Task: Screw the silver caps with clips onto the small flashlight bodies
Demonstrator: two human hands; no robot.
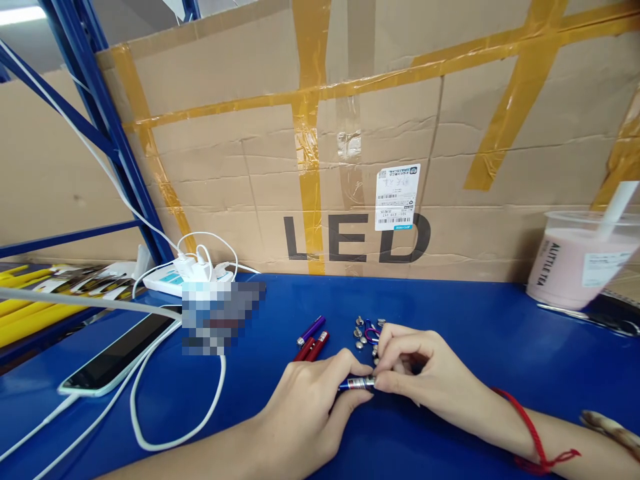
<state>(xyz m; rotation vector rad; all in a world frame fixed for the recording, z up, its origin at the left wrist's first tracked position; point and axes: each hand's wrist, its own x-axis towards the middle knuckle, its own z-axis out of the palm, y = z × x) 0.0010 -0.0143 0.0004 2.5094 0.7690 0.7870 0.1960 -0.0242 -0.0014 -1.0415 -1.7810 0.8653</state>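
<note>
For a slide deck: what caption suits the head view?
Left hand and right hand hold a small blue pen torch at a blue table, beside loose metal caps.

We see a blue tabletop point(450, 333), red and purple pens point(313, 339), a pink drink point(575, 263), and a white cable point(175, 433).

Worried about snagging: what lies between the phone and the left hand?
In the head view, a loop of white cable lies on the blue table between the phone and the left hand, which grips a blue pen.
</note>
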